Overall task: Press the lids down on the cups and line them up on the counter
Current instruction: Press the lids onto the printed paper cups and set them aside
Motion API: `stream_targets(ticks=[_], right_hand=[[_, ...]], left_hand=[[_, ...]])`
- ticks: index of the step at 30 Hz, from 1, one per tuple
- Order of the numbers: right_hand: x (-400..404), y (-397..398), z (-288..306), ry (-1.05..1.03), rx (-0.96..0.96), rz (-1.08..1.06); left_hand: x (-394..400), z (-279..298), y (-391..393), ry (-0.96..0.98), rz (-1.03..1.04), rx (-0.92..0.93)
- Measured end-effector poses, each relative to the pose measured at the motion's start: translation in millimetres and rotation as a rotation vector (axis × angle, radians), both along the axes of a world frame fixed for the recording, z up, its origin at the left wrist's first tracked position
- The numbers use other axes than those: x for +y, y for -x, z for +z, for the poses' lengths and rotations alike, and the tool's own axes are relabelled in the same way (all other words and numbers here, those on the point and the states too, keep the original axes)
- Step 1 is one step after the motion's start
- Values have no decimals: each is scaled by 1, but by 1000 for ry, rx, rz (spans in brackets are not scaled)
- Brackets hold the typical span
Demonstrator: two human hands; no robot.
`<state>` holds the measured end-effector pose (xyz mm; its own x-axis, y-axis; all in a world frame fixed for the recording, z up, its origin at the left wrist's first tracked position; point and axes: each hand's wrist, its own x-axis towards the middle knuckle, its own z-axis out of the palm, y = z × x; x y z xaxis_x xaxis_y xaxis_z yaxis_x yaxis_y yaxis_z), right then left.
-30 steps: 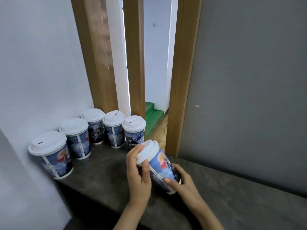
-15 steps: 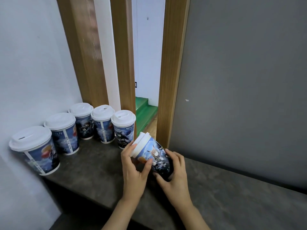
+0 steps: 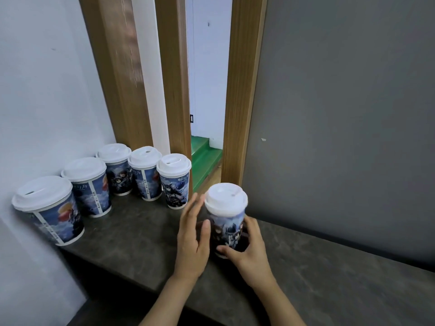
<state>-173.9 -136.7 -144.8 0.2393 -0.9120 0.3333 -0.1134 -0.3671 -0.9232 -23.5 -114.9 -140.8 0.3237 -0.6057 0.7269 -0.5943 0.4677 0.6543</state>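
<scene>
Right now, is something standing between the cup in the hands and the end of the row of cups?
Nothing visible: only bare counter lies between the held cup and the nearest cup of the row.

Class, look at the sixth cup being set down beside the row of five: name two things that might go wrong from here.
1. The held cup stands close to the counter's front edge; a nudge might tip it off.
2. The left hand is open, between this cup and the nearest lidded cup; only the right hand grips low, so the cup may wobble.
</scene>
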Motion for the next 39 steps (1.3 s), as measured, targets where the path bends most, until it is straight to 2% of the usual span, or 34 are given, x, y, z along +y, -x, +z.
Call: stream_targets(ticks=[5, 9, 12, 15, 21, 25, 39], right_hand=[[1, -1, -3, 22, -53, -40], [1, -1, -2, -12, -22, 14], [3, -1, 1, -26, -23, 27], [5, -2, 3, 34, 10, -61], [5, -3, -2, 247, 256, -247], [8, -4, -2, 366, 442, -232], [9, 1, 3, 314, 436, -120]], left_hand=[[7, 1, 4, -72, -208, 22], [7, -1, 2, -107, -266, 39], [8, 1, 4, -89, -227, 26], [8, 1, 6, -15, -135, -53], [7, 0, 4, 67, -51, -68], [6, 0, 3, 119, -39, -56], [7, 1, 1, 46, 21, 97]])
